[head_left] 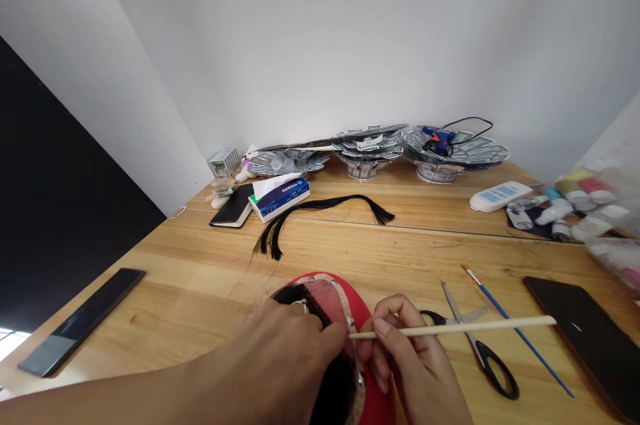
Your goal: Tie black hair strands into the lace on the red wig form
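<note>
the left hand (285,351), at 6 o'clock on the wooden table (200,278), presses with curled fingers on the black hair (336,371) laid over the red form (373,371). the right hand (415,358), just beside it, pinches a wooden stick (465,327) whose tip meets the pale band (349,318) edging the form. judged progress: part of the hair appears seated; a loose hair strand (320,208) at 12 o'clock remains unused. scissors (475,345) lie at 3 o'clock. at 1 o'clock, a card bowl (475,151) holds a blue glue gun (436,138).
</note>
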